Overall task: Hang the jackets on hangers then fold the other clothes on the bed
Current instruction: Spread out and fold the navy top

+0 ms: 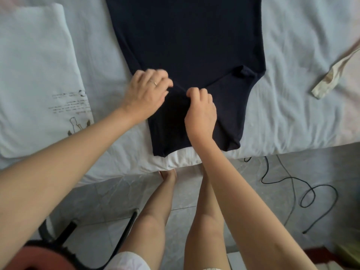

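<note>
A dark navy garment (187, 41) lies flat on the white bed sheet (292, 75), stretching from the top of the view down to the near bed edge. A fold or sleeve crosses it near the lower part. My left hand (146, 92) sits on the garment's left edge, fingers curled and pinching the cloth. My right hand (201, 112) grips a bunch of the same fabric right beside it, knuckles up. Both hands meet near the middle of the garment's lower half.
A white folded cloth with printed drawings (37, 84) lies at the left of the bed. A beige patterned strap (335, 71) lies at the right. Black cables (309, 191) loop over the tiled floor. A chair with a black frame (64, 232) stands at lower left.
</note>
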